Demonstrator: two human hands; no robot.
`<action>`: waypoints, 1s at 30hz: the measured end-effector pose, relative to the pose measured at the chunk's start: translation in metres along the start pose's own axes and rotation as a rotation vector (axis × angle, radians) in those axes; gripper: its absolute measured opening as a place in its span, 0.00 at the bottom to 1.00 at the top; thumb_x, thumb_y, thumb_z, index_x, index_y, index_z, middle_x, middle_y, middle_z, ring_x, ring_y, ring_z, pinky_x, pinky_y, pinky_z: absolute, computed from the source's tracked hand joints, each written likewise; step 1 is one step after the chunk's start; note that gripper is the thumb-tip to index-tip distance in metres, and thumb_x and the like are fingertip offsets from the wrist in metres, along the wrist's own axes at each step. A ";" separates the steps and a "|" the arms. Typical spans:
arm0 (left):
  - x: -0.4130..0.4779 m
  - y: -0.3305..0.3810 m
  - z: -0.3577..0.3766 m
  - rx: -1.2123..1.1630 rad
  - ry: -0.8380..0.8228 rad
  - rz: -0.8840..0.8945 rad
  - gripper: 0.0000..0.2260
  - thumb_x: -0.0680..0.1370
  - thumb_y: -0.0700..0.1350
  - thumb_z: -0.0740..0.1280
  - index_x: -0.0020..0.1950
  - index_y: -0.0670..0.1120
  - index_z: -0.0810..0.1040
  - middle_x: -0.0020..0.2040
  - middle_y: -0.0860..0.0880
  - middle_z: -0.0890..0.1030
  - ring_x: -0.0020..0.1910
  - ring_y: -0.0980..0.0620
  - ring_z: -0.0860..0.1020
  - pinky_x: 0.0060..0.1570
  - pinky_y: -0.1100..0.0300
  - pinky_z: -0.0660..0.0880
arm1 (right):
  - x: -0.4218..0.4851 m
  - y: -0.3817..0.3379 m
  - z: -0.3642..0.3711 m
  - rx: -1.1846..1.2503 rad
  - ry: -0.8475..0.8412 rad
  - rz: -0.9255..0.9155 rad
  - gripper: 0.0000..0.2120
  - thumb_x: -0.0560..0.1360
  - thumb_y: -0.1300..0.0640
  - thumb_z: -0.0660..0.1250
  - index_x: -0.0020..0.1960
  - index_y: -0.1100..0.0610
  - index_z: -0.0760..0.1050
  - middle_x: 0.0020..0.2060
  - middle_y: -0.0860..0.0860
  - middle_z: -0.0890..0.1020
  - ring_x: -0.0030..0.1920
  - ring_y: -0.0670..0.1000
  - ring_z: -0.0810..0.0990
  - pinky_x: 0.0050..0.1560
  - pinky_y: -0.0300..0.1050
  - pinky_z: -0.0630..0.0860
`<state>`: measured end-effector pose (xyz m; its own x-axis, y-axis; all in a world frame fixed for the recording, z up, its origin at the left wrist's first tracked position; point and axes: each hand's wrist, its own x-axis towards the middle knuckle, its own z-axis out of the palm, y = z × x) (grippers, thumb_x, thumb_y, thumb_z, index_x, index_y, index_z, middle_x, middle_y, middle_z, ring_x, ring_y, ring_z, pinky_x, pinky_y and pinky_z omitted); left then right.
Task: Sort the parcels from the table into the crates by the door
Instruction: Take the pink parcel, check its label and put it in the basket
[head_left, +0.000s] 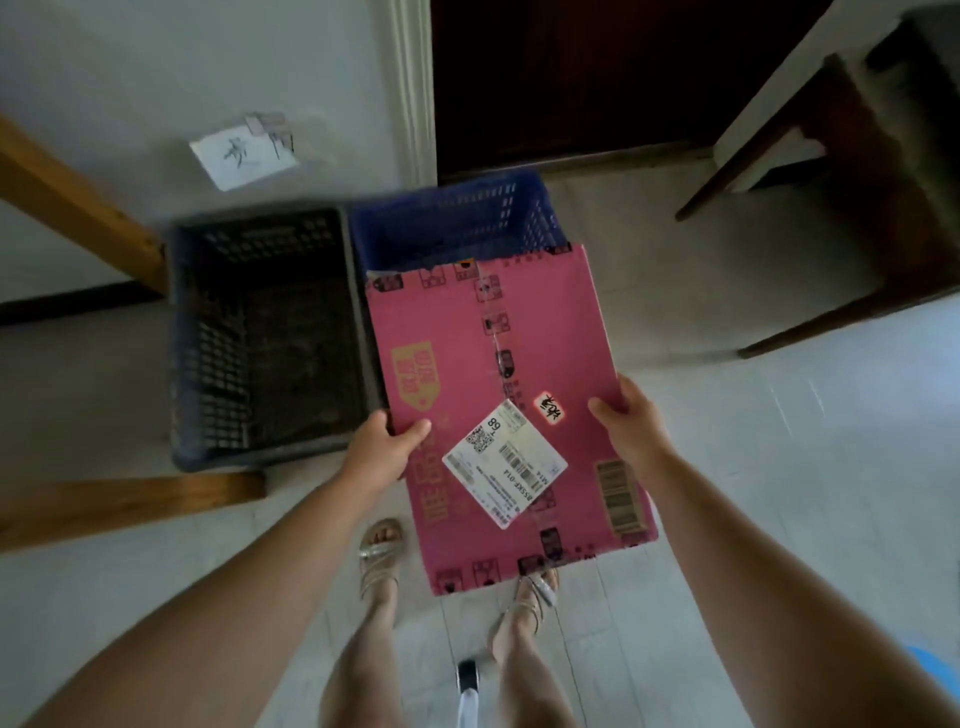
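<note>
The pink parcel (540, 332) carried a white shipping label (504, 465), stuck on askew and upside down to the viewer. Its largest print read "68", with a smaller mark before it that may have been a T, and along one edge stood "BSSKF-014" and "M14". The label also bore a QR code and several barcodes, with fine print too small to read. Just beside it sat a red-edged sticker (550, 408) with black handwritten characters, not legible. A gold tag-shaped print (413, 376) and gold block characters (434, 488) on the parcel were too blurred to read. A gold barcode panel (618, 496) lay near its right-hand edge. A paper note (244, 156) on the wall bore handwritten strokes, unreadable.
</note>
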<state>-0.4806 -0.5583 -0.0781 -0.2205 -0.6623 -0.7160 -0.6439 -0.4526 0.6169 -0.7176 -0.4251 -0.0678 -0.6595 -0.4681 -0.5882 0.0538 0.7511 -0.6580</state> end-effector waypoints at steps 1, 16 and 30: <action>0.005 -0.010 0.010 -0.014 0.007 -0.024 0.13 0.77 0.49 0.68 0.56 0.45 0.71 0.53 0.45 0.80 0.47 0.47 0.79 0.48 0.51 0.77 | 0.008 0.011 0.003 -0.018 -0.015 0.007 0.19 0.78 0.60 0.63 0.68 0.54 0.69 0.55 0.52 0.80 0.52 0.54 0.80 0.54 0.55 0.78; 0.099 -0.115 0.078 0.015 0.073 -0.145 0.10 0.78 0.50 0.66 0.55 0.48 0.71 0.49 0.52 0.77 0.48 0.50 0.77 0.50 0.54 0.74 | 0.107 0.127 0.071 -0.162 -0.083 0.024 0.20 0.78 0.58 0.62 0.70 0.52 0.67 0.53 0.49 0.79 0.49 0.52 0.79 0.45 0.46 0.76; 0.169 -0.129 0.102 -0.009 0.103 -0.106 0.13 0.79 0.45 0.64 0.63 0.46 0.73 0.57 0.48 0.78 0.55 0.48 0.77 0.56 0.51 0.75 | 0.188 0.157 0.107 -0.172 -0.042 0.010 0.20 0.77 0.56 0.62 0.69 0.48 0.68 0.50 0.45 0.79 0.43 0.45 0.77 0.39 0.40 0.74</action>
<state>-0.5098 -0.5511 -0.3122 -0.0749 -0.6679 -0.7405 -0.6531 -0.5283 0.5425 -0.7531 -0.4445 -0.3317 -0.6271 -0.4765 -0.6161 -0.0709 0.8227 -0.5641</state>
